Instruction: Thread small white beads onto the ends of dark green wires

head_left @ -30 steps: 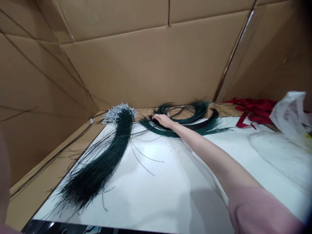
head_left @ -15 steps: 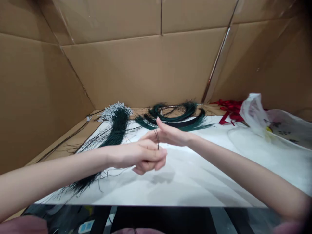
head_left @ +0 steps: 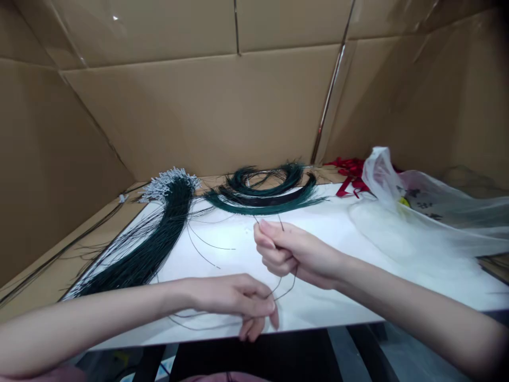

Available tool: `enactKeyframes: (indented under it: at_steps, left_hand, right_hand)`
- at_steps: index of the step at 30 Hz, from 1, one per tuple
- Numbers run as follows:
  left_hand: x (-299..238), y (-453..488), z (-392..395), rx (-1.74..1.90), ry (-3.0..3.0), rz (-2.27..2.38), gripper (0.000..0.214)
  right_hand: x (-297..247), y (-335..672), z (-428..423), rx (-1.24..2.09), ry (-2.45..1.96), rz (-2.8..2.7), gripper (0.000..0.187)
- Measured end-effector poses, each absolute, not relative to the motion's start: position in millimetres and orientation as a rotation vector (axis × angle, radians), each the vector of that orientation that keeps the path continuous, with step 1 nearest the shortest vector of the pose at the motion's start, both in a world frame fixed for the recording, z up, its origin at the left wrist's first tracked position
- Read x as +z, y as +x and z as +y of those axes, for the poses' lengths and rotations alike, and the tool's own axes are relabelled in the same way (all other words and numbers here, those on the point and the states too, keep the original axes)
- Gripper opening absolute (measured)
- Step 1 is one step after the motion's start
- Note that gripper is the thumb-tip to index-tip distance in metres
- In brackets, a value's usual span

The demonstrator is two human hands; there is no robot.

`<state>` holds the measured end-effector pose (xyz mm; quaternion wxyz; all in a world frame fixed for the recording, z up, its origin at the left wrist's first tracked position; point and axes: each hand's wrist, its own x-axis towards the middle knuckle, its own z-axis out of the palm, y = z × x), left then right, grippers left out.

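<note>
A thin dark cord (head_left: 293, 285) runs in a loose loop between my two hands, above the front part of the white board. My right hand (head_left: 292, 249) is closed around the cord, and short lengths of it stick out above the fingers. Lower down and to the left, my left hand (head_left: 248, 305) pinches the cord between thumb and fingers. Two strands trail leftward from under this hand. Just beyond my left forearm lies a thick bundle of dark green cords (head_left: 169, 233) with whitish tips (head_left: 169, 183).
Curved bundles of green and black cords (head_left: 262, 204) lie at the back of the white board (head_left: 222, 233). Red ribbons (head_left: 352, 172) and a translucent plastic bag (head_left: 421, 212) are on the right. Cardboard walls (head_left: 199, 116) enclose the back and sides.
My hands were close together and have moved apart. The left hand came lower toward the front edge; the right closed on the cord. The view has shifted slightly to the right.
</note>
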<state>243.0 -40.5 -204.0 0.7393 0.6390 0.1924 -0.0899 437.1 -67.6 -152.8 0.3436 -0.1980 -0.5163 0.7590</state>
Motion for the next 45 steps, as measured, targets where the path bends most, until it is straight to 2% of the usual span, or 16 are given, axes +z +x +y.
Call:
enactKeyframes:
  at_steps: [6, 13, 19, 24, 26, 31, 35, 41, 45]
  left_hand:
    - [-166, 239, -13, 0.273, 1.683, 0.455, 0.058]
    - [-169, 267, -6, 0.292, 1.508, 0.569, 0.051]
    - [-178, 286, -3, 0.470, 1.559, 0.517, 0.050]
    - [-186, 286, -11, 0.273, 1.533, 0.431, 0.049]
    - [-194, 287, -15, 0.184, 1.547, 0.372, 0.050]
    - [-217, 292, -22, 0.064, 1.445, 0.316, 0.050]
    - [-234, 292, -21, -0.027, 1.231, 0.305, 0.049]
    - [-234, 284, -15, -0.007, 1.399, 0.385, 0.054]
    - [-209, 273, -3, 0.249, 1.703, 0.580, 0.040]
  right_hand:
    - [-186, 449, -81, 1.977, -0.629, -1.450, 0.048]
    - [-206, 446, -83, 1.963, -0.806, -1.577, 0.059]
    - [-214, 462, -83, 2.024, -0.832, -1.665, 0.055]
    - [-212, 497, -69, 1.794, -0.777, -1.634, 0.044]
    - [-213, 501, -59, 1.731, -0.765, -1.523, 0.046]
    - [-213, 485, -39, 1.752, -0.686, -1.244, 0.039]
    - [-206, 473, -32, 1.739, -0.548, -1.326, 0.034]
    - [-199, 472, -36, 1.548, -0.678, -1.531, 0.031]
    - [-201, 471, -38, 1.483, -0.748, -1.463, 0.030]
